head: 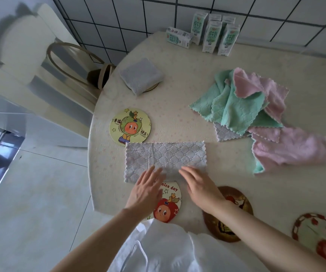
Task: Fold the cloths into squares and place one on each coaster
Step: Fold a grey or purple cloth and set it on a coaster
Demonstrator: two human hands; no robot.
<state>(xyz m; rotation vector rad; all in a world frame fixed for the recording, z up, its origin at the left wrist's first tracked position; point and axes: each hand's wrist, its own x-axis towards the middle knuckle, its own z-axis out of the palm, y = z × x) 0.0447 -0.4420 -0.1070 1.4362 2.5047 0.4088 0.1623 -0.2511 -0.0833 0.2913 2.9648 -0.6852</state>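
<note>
A grey quilted cloth lies folded into a long strip near the table's front edge. My left hand and my right hand rest flat on its near edge, fingers spread, holding nothing. Under my left hand lies a "nice day" apple coaster. A green-hat cartoon coaster sits just behind the strip. A folded grey square lies on another coaster at the back left. A brown coaster and a red-patterned coaster are at the front right. A heap of green, pink and grey cloths lies on the right.
Several milk cartons stand at the table's back edge against the tiled wall. A chair with a bag stands left of the round table. My white garment hangs over the front edge.
</note>
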